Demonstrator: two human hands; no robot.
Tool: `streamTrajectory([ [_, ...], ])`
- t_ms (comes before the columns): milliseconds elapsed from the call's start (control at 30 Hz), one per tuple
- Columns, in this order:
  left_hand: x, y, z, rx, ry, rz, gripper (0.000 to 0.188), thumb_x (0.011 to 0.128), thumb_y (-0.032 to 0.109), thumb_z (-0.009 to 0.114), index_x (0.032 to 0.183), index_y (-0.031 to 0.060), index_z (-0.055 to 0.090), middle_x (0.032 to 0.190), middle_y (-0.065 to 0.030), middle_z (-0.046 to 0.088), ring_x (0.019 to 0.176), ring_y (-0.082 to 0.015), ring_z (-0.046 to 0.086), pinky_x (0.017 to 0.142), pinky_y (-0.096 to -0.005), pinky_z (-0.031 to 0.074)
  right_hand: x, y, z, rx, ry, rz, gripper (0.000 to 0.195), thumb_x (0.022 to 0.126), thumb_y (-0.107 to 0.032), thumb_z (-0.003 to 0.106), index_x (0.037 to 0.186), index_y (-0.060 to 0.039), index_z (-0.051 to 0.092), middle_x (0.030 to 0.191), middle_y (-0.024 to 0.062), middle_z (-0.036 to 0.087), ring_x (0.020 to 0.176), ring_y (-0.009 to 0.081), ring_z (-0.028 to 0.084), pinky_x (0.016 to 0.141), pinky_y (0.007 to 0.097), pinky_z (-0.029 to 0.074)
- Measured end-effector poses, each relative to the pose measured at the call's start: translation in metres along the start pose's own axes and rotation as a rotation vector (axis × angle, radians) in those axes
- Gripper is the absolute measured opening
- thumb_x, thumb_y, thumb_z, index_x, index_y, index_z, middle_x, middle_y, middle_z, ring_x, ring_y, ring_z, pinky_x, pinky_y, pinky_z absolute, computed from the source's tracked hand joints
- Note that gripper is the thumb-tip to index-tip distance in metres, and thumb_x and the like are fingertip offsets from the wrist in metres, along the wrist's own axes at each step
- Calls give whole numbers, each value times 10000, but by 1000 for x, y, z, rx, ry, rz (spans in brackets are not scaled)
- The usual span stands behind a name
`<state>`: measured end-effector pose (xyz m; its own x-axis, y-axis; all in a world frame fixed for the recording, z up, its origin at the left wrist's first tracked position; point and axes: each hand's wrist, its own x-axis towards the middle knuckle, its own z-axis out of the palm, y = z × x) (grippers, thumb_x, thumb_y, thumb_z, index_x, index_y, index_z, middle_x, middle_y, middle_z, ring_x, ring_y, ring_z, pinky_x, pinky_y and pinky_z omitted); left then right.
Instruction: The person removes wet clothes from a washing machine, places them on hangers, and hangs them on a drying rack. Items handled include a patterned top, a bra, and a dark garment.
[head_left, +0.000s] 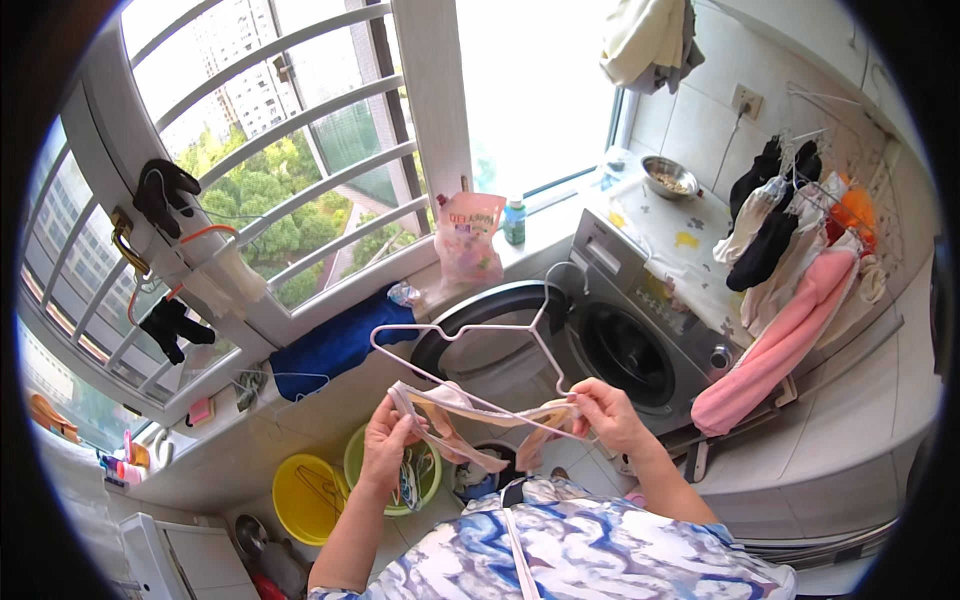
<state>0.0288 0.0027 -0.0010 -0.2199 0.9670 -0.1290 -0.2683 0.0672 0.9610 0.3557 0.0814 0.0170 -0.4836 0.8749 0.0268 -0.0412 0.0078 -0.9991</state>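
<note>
A pale pink undergarment (484, 459) is stretched between my two hands in front of my body. My left hand (386, 442) pinches its left end between thumb and fingers. At the other end, my right hand (611, 420) grips the garment's edge together with the right end of a pale pink hanger (442, 376). The hanger lies tilted across the garment, its hook pointing up and away from me. Its left end is apart from my left hand. My fingers hide parts of the garment's edge.
Beyond my hands, a front-loading washing machine (637, 337) has its round door (491, 349) open. Socks and a pink garment (780, 341) hang at right. A yellow basin (307, 499) and a green basin (431, 480) holding hangers stand below. A blue cloth (322, 345) drapes over the windowsill.
</note>
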Motion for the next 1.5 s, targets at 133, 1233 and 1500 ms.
streamTrajectory([
  [133,9,10,-4,114,3,173,347,925,31,480,1270,56,511,922,-34,628,774,-95,609,687,-241,517,-5,-14,-14,-296,131,-208,113,903,-29,517,947,2,616,813,44,490,588,80,534,519,195,443],
  [1233,15,94,52,231,-289,-3,350,882,49,556,1220,-25,505,923,-92,662,809,-139,650,679,-246,535,-17,-25,-13,-224,-92,-196,130,852,-8,581,944,5,672,813,46,539,699,108,508,584,228,395],
  [1500,7,105,58,198,-241,84,309,875,22,566,1178,-35,538,932,-75,663,822,-108,638,727,-229,522,-17,-12,-18,-152,-145,-152,125,853,-14,590,943,0,675,806,33,523,702,96,494,596,226,394],
])
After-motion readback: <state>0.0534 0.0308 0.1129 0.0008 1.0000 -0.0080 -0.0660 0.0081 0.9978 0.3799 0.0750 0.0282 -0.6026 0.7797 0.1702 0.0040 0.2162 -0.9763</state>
